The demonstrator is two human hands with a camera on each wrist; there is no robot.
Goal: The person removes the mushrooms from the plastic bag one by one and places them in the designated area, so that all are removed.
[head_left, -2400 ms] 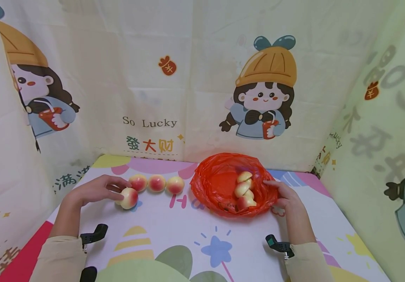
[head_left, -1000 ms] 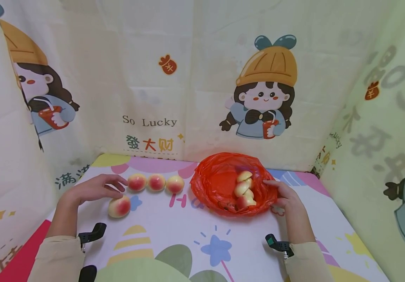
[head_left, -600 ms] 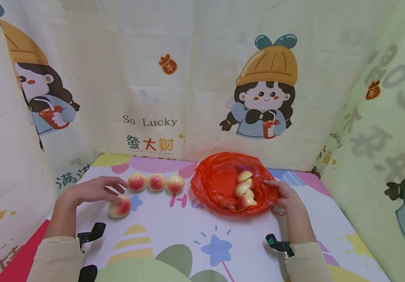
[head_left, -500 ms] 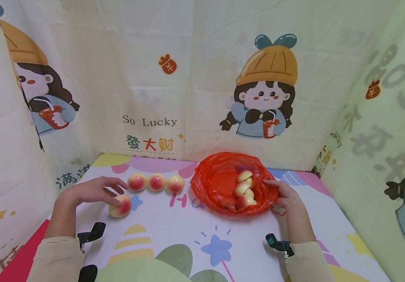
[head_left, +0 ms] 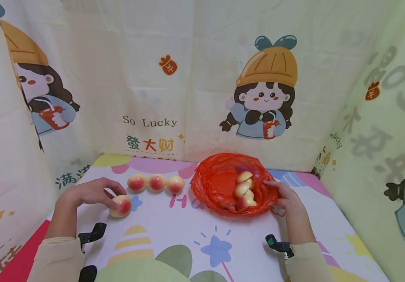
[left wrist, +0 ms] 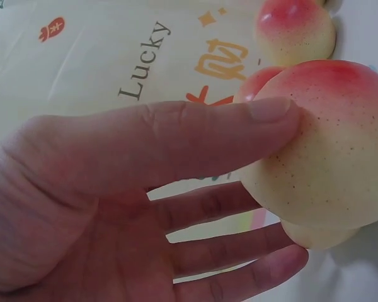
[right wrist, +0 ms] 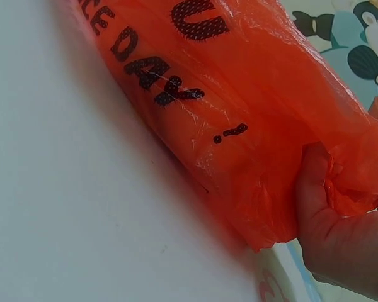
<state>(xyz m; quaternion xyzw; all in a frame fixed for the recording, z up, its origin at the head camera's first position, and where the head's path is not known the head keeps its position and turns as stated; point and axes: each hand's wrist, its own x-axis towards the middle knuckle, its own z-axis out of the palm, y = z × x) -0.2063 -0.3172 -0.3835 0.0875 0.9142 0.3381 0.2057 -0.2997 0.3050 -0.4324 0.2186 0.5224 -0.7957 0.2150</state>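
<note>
In the head view, my left hand (head_left: 93,192) holds a mushroom (head_left: 121,206) with a rounded cream cap blushed red. Up close, my thumb (left wrist: 239,129) presses the speckled cap and my fingers reach behind it, towards the narrower pale stem (left wrist: 320,235). My right hand (head_left: 290,199) grips the right rim of an open red plastic bag (head_left: 207,184); the right wrist view shows the thumb outside the crumpled film. Inside the bag, several similar mushrooms (head_left: 242,189) lie heaped to the right.
Behind the held mushroom, a row of three more runs rightward: a left mushroom (head_left: 137,183), a middle mushroom (head_left: 156,183) and a right mushroom (head_left: 175,185). A printed cloth (head_left: 174,235) covers the table. Printed curtains (head_left: 202,98) enclose the back and sides.
My left hand brought the mushroom left and nearer, loosened its fingers from it, then came back onto its cap. The left mushroom in the row shifted slightly. My right hand stayed on the bag.
</note>
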